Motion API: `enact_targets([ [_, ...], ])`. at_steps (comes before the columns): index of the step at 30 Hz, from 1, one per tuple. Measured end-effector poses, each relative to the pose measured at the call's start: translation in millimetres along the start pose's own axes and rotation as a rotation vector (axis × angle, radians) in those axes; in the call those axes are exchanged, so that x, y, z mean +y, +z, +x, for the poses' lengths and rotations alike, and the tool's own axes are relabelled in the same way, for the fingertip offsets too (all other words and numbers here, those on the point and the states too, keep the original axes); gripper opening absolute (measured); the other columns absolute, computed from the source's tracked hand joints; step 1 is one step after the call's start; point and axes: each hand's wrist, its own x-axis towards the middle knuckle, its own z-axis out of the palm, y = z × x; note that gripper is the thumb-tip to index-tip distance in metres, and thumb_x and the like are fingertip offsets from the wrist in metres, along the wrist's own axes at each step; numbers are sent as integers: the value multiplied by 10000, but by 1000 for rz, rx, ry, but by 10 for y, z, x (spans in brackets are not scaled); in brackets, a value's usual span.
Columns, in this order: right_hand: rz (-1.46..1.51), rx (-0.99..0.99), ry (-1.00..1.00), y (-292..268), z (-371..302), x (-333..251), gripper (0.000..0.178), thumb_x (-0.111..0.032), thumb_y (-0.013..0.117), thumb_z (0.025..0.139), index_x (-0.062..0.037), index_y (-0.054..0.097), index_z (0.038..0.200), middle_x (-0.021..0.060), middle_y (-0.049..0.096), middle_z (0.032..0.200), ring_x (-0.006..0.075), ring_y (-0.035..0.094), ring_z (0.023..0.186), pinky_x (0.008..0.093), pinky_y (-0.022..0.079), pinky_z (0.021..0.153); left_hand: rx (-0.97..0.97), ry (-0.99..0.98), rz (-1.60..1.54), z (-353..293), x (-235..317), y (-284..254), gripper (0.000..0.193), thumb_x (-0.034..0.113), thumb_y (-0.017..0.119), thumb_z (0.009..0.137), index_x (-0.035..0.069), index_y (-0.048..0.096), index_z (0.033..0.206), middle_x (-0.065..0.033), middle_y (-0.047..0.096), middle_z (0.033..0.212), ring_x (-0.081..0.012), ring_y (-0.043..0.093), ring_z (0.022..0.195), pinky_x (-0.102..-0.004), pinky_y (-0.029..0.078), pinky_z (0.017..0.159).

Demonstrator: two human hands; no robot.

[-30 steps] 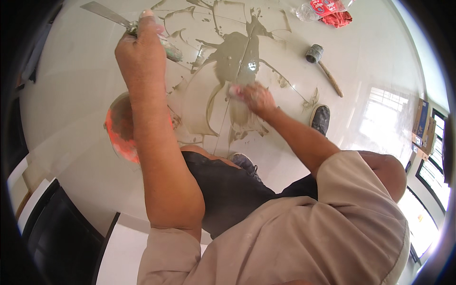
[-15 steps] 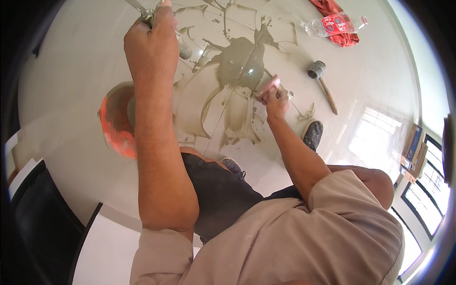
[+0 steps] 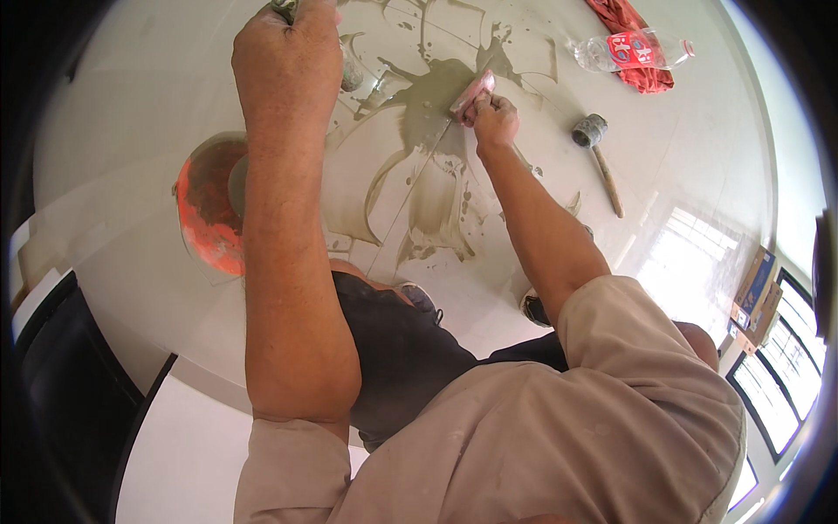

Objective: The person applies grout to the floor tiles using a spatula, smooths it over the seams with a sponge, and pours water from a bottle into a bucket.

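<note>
My left hand [image 3: 286, 54] is raised near the top edge, closed around the handle of a trowel [image 3: 284, 7] whose blade is out of view. My right hand [image 3: 494, 118] reaches forward and presses a pink sponge [image 3: 472, 94] onto the glossy floor tile, in a wide smear of grey grout [image 3: 428, 166] that runs along a tile joint. An orange bowl [image 3: 209, 210] with grey grout in it sits on the floor to the left, partly hidden behind my left forearm.
A rubber mallet [image 3: 599, 150] lies on the tile to the right of the smear. Beyond it are a plastic bottle [image 3: 630, 49] and a red cloth [image 3: 635, 26]. A cardboard box [image 3: 754, 288] stands by windows at the right. A dark panel [image 3: 61, 384] sits lower left.
My right hand has slid the sponge forward along the grout line, away from me. My left hand stayed raised with the trowel, whose blade has passed out of view.
</note>
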Motion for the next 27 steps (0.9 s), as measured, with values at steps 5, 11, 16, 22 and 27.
enact_targets([
  [5,-68,-52,-21,49,348,-153,219,-143,661,973,75,680,986,100,689,767,158,651,603,316,561,526,1,109,9,77,-139,-17,459,336,577,969,-83,649,796,-166,648,710,-236,594,690,-376,475,687],
  [11,103,-384,169,-299,1096,-460,218,-162,594,995,-51,714,1138,75,734,941,162,688,777,325,505,647,9,62,-10,32,-142,-71,467,350,579,971,-76,655,793,-173,660,720,-251,604,686,-385,479,693],
  [16,-472,-164,-47,-609,1702,-312,260,-201,634,972,-56,737,1162,69,744,984,170,709,854,357,556,707,-5,68,-32,40,-113,-46,463,355,587,971,-67,657,793,-166,658,715,-245,599,682,-384,477,687],
  [22,-559,-238,-168,-401,1467,-102,314,-301,660,924,-94,754,1140,102,751,986,223,714,874,363,556,761,-78,127,-31,46,-161,67,452,352,588,966,-52,646,773,-144,628,674,-225,581,658,-390,470,656],
  [27,-480,-428,-91,-393,946,-83,345,-375,654,893,-138,772,1113,122,765,1010,275,723,938,389,547,831,-74,100,12,101,-210,43,443,326,570,946,-56,636,732,-146,614,644,-224,576,636,-398,464,642],
])
